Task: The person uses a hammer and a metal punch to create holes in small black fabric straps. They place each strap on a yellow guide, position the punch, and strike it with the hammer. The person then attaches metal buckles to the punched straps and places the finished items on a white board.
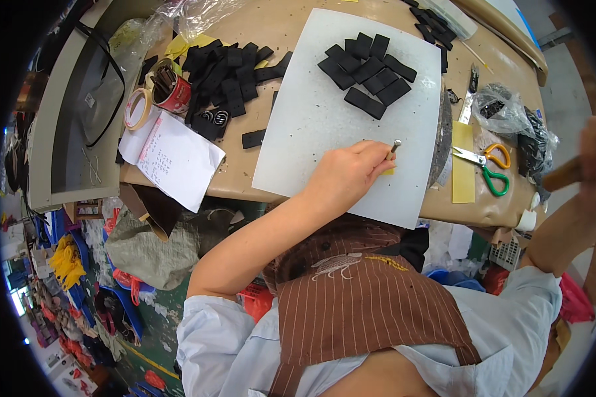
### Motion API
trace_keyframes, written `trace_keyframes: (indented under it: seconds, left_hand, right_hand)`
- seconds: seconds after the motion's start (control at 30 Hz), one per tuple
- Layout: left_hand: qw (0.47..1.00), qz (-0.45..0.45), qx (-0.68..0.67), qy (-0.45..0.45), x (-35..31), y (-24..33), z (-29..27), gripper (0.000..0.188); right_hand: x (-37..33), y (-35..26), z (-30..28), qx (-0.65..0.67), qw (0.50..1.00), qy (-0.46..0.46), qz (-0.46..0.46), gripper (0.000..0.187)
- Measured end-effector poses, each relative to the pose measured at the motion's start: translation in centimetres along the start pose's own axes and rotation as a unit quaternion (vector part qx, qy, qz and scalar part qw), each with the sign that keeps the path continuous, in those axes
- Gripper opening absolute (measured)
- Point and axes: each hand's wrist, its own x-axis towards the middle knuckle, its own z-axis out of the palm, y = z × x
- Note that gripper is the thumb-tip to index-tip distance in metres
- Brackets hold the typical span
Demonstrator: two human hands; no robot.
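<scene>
Punch (395, 147) clamped in left hand (352, 169) near board's right edge (429, 132), right hand (595, 147) gripping handle (563, 174).

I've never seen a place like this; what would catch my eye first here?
Probably the big pale board in the middle of the table, with a cluster of black strips near its top. Lower on it, the left hand grips a small metal rod, while the blurred right hand holds a wooden handle at the far right. Scissors with orange and green handles lie right of the board.
</scene>
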Motion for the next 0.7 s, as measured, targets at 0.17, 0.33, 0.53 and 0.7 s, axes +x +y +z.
trace_keyframes:
  seconds: [0.17,0.33,0.53,0.7]
  left_hand:
    - [0.994,-0.024,0.103,0.000,-0.5,0.6,-0.4,0.020]
    - [0.996,-0.089,0.025,0.015,0.1,0.0,0.1,0.017]
    - [0.968,-0.214,-0.126,-0.039,-0.2,0.3,-2.6,0.009]
    - [0.979,-0.172,-0.106,0.000,-1.4,0.0,-2.9,0.007]
  right_hand:
    - [-4.1,3.7,7.1,-0.194,0.939,-0.217,0.181,0.023]
    - [-8.4,5.4,8.4,-0.242,0.916,-0.245,0.205,0.021]
    - [-9.4,6.4,10.6,-0.238,0.898,-0.299,0.218,0.027]
    - [-9.0,6.0,10.6,-0.241,0.890,-0.306,0.236,0.028]
